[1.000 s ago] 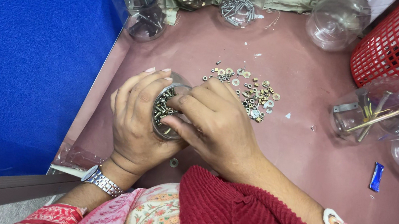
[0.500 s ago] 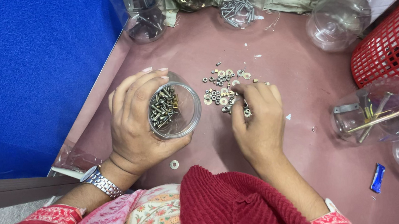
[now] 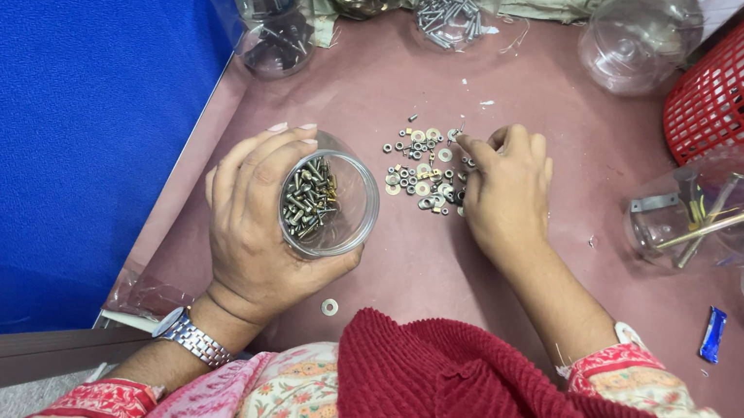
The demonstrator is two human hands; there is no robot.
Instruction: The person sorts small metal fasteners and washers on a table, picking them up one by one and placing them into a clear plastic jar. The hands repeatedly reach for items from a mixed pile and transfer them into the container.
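Since half a second before, only the right hand had shifted. Left hand (image 3: 257,221) wrapped the clear jar of screws (image 3: 325,204); right hand (image 3: 504,191) pinched among loose washers and nuts (image 3: 424,168), apparently sorting; next needed a clean single-piece pick.

A small blue wrapper (image 3: 713,335) lies on the table's right side.

left hand (image 3: 257,221) is curled into a cupped grip, palm inward, thumb underneath, watch on the wrist; right hand (image 3: 507,195) is stretched forward palm down, fingers (image 3: 474,148) pinched at the tips
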